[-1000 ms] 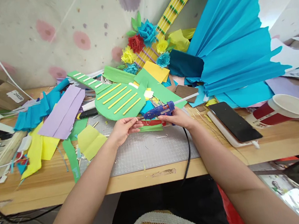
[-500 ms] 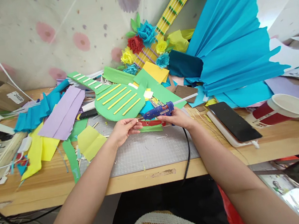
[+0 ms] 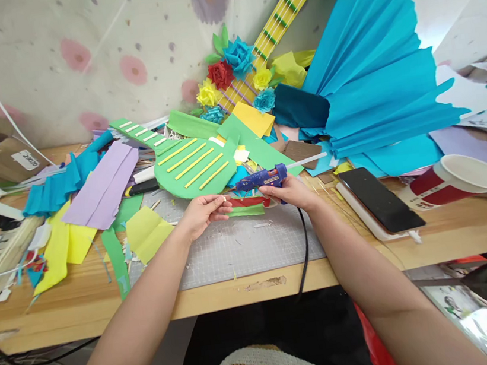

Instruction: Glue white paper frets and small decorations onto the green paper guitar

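My right hand [image 3: 292,191] is wrapped round a blue hot glue gun [image 3: 265,177], its nozzle pointing left and a clear glue stick [image 3: 307,160] sticking out of its back. Just left of the nozzle, my left hand [image 3: 207,212] pinches a tiny whitish piece [image 3: 224,198] between thumb and forefinger; its kind is too small to make out. Behind my left hand lies a green paper guitar shape [image 3: 171,180] with yellow strips on its body and white strips along its neck. Under the glue gun are red and green paper scraps [image 3: 249,210].
A grey cutting mat [image 3: 235,255] lies in front. Purple paper [image 3: 100,186] and yellow-green paper [image 3: 149,231] are at left. A phone [image 3: 380,199] and a paper cup [image 3: 453,179] stand right. A flowered yellow guitar [image 3: 275,31] and blue pleated paper [image 3: 380,62] rise behind.
The glue gun has shifted slightly right, so its nozzle is now apart from my left fingertips. My left hand has hardly moved and keeps its pinch.
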Motion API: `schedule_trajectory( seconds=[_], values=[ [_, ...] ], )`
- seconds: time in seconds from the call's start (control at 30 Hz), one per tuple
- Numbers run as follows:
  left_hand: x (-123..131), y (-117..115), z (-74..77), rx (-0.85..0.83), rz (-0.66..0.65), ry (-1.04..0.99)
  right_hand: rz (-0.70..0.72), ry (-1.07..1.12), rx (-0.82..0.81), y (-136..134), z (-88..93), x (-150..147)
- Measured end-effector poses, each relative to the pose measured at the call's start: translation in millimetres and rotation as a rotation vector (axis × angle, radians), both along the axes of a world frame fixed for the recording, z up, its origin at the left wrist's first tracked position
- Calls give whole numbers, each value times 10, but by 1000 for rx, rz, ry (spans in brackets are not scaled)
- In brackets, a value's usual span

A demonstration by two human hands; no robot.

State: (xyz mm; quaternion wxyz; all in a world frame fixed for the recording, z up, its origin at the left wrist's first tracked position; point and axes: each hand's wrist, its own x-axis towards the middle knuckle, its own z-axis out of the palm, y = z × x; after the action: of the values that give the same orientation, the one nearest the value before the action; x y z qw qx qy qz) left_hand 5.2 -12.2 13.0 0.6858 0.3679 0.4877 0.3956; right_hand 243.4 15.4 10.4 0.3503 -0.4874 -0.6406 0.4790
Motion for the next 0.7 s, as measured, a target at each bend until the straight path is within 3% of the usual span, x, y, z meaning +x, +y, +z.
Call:
schedule_trajectory(
  seconds=[0.17,0.3,0.57,0.7],
  values=[
    [-10,0,-9,12,2,-48,-190,6,163,76,33,196],
    [-18,11,-17,35,27,-84,-389,-16,190,156,25,431],
    [-179,70,101,75,225,-189,-448,-165,57,273,-206,650],
    [-219,83,120,105,280,-242,-412,-381,82,286,-204,647]
  ],
)
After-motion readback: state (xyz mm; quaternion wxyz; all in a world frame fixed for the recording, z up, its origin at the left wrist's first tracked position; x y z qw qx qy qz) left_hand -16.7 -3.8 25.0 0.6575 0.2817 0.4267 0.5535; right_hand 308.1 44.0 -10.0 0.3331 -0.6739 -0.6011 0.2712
